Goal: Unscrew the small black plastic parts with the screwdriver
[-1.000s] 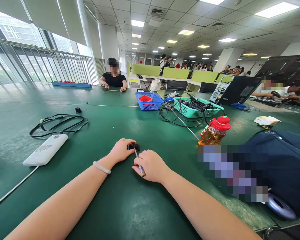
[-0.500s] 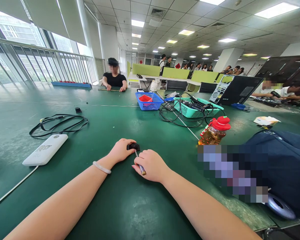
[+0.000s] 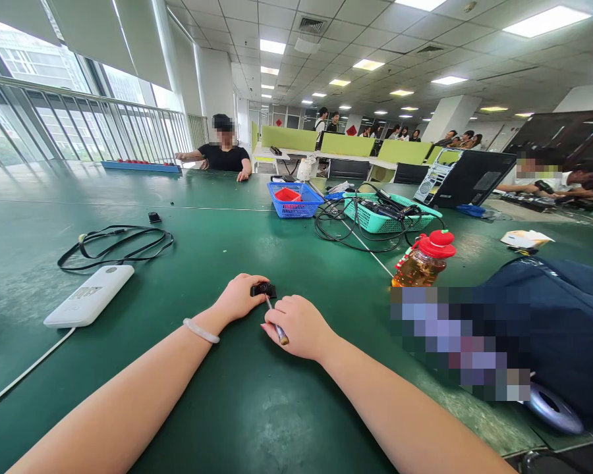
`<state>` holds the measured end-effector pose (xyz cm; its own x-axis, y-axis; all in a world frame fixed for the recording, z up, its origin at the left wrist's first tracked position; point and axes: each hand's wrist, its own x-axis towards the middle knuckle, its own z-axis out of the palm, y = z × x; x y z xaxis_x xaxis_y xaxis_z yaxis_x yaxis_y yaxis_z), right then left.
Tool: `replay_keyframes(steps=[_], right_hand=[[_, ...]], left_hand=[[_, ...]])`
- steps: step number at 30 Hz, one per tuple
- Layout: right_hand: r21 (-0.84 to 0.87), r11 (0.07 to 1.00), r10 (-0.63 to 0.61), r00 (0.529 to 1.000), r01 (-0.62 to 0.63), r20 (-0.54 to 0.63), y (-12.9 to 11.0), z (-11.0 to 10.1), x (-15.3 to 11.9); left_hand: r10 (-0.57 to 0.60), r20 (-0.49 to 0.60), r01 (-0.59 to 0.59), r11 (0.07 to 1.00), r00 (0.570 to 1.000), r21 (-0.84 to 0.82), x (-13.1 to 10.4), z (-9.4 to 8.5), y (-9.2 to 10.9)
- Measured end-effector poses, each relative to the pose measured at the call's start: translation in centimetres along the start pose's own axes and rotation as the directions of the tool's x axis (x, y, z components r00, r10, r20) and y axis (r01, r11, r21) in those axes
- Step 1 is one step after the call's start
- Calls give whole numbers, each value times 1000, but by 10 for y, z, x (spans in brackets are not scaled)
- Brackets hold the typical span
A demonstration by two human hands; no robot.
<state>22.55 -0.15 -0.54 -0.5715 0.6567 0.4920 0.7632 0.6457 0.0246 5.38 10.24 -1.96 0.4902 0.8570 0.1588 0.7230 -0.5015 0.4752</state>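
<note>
On the green table (image 3: pixel 217 401), a small black part (image 3: pixel 263 289) lies between the fingertips of my left hand (image 3: pixel 238 297), which wears a pale bracelet on the wrist. My right hand (image 3: pixel 300 329) is closed around a thin screwdriver (image 3: pixel 279 329). The tool slants, its metal tip touching or just at the near side of the black part and its handle end pointing toward me. Fine details of the black part are too small to tell.
Left are a white power bank (image 3: pixel 91 296), a coiled black cable (image 3: pixel 165 243) and a small black piece (image 3: pixel 154 216). Ahead stand a blue basket (image 3: pixel 296 209) and a green basket (image 3: pixel 375 222) with cables. A red-lidded bottle (image 3: pixel 422 263) and dark bag (image 3: pixel 563 329) are right. A person sits opposite.
The person across the table has moved one arm out toward the blue tray with red items. My hands, the black part and the screwdriver have hardly moved.
</note>
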Motion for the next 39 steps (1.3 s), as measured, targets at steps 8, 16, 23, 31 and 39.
replay_keyframes(steps=[8,16,23,31,39], right_hand=[[-1,1000,13,1000,-13,24,-1,-1,0],[16,999,31,999,-30,-16,2,0,1],[63,996,66,996,-62,-58,4,0,0],[138,983,132,990,-123,-57,7,-1,0],[140,983,120,993,-116,-21,7,0,-1]], left_hand=[[10,0,-10,1000,1000,-1,0,0,-1],[27,-6,-27,1000,1000,4,1,1,-2],[24,16,-24,1000,1000,5,0,-1,2],[30,17,-30,1000,999,3,0,-1,0],[20,16,-20,1000,1000,5,-1,-1,1]])
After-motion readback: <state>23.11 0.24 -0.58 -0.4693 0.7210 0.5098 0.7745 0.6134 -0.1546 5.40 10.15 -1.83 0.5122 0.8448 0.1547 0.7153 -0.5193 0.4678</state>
